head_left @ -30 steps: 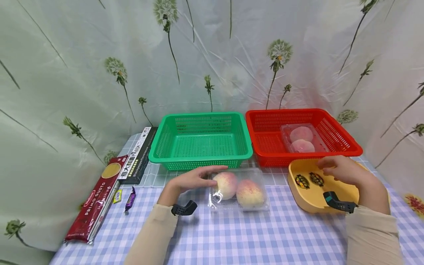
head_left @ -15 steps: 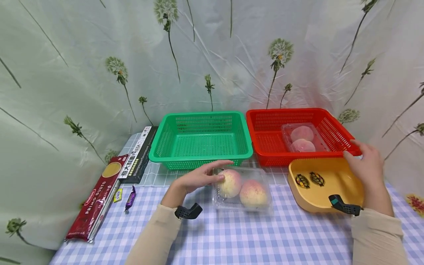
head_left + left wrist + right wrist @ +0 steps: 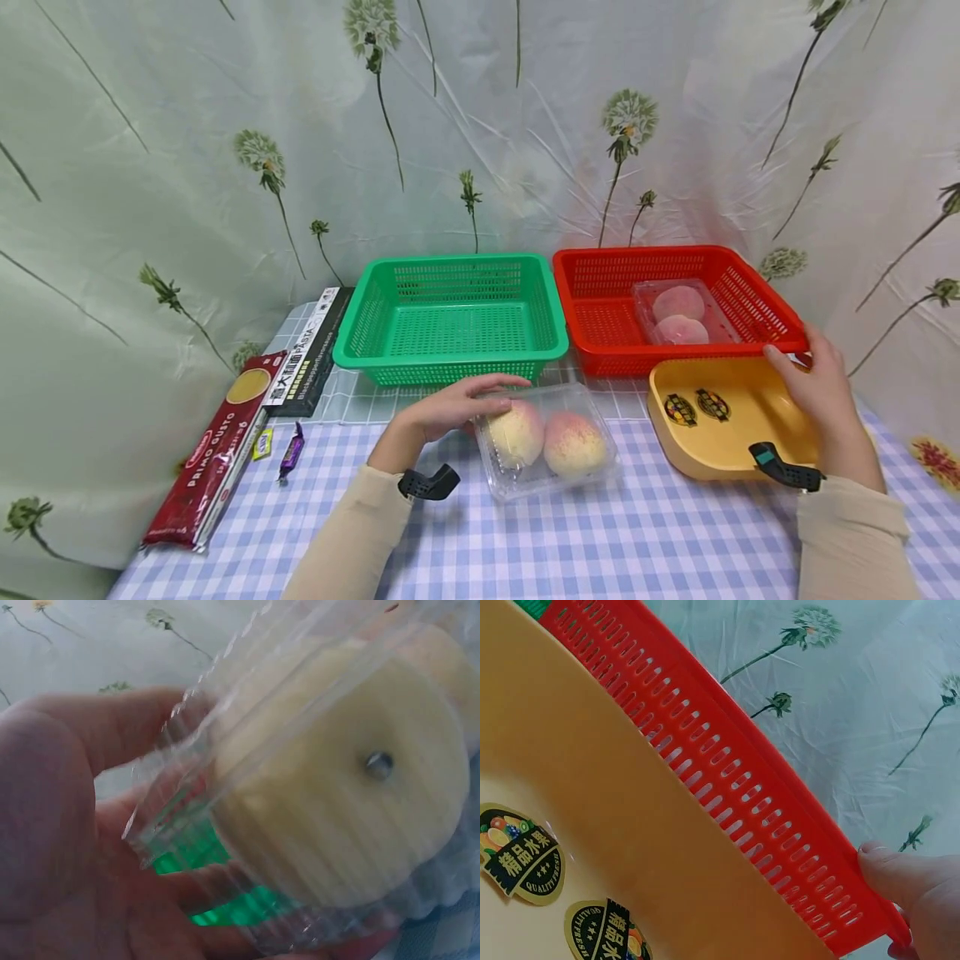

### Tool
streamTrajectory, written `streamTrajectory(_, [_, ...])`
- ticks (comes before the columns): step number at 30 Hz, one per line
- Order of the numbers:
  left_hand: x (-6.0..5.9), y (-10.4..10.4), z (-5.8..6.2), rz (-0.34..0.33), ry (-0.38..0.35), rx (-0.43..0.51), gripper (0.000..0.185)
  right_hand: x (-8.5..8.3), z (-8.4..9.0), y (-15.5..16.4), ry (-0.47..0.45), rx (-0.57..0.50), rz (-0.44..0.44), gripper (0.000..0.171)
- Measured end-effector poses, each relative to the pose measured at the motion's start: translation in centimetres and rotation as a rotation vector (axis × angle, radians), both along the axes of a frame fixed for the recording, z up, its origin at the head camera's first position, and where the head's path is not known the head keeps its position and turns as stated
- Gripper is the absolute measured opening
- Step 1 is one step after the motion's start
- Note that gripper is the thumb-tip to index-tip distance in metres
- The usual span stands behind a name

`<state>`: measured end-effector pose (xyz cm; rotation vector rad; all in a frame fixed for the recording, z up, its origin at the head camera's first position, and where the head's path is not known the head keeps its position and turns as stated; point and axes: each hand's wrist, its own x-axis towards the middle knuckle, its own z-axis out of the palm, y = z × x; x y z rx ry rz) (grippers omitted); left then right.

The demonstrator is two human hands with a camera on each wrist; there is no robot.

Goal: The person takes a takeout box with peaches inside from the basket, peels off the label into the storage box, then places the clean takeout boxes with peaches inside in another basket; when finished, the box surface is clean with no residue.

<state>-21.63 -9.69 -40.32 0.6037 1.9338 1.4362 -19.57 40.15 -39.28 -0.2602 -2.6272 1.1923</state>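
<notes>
In the head view my left hand (image 3: pixel 453 410) grips the left end of a clear plastic box (image 3: pixel 517 483) with two peaches in it. The box sits slightly askew; the left wrist view shows the thumb on one side of its ridged edge and fingers on the other, around a peach (image 3: pixel 322 780). At the right, my right hand (image 3: pixel 821 387) holds the near right corner of the red basket (image 3: pixel 600 360). Its thumb presses the basket's rim (image 3: pixel 810 814) in the right wrist view; most of its fingers are out of sight. Another clear box of peaches (image 3: pixel 679 304) lies inside that basket.
A green basket (image 3: pixel 450 363) stands left of the red one. In front of the red basket is a yellow tray (image 3: pixel 690 454) with two round fruit stickers. Pasta packages (image 3: pixel 217 450), a purple-wrapped candy (image 3: pixel 292 452) and a small yellow packet (image 3: pixel 262 444) lie at the left.
My right hand has moved from over the yellow tray to the red basket's near right corner. The left hand has shifted slightly right, and the peach box has turned a little.
</notes>
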Motion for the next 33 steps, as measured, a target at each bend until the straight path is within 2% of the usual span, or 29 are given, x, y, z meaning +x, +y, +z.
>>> streamTrajectory(4, [0.2,0.2,0.0,0.050,-0.020,0.001,0.044,0.0,-0.3,0.0,-0.015,-0.025,0.005,0.082])
streamTrajectory(9, [0.2,0.6,-0.1,0.074,-0.054,0.048,0.041,0.0,-0.4,-0.2,-0.026,-0.046,-0.008,0.081])
streamTrajectory(13, [0.3,1.1,0.2,0.097,-0.081,0.148,0.039,0.0,-0.5,-0.1,-0.035,-0.061,-0.033,0.080])
streamTrajectory(18, [0.9,1.8,1.6,0.142,-0.129,0.308,0.039,0.0,-0.7,0.0,-0.035,-0.072,-0.055,0.078])
streamTrajectory(24, [1.4,2.9,3.6,0.207,-0.185,0.457,0.040,-0.1,-0.8,-0.2,-0.033,-0.075,-0.067,0.077])
streamTrajectory(28, [1.2,4.3,5.0,0.290,-0.215,0.523,0.041,-0.1,-0.8,-0.3,0.012,-0.069,-0.049,0.075])
streamTrajectory(33, [0.2,7.1,6.6,0.423,-0.225,0.564,0.041,0.1,-0.7,-0.2,0.022,-0.072,-0.061,0.074])
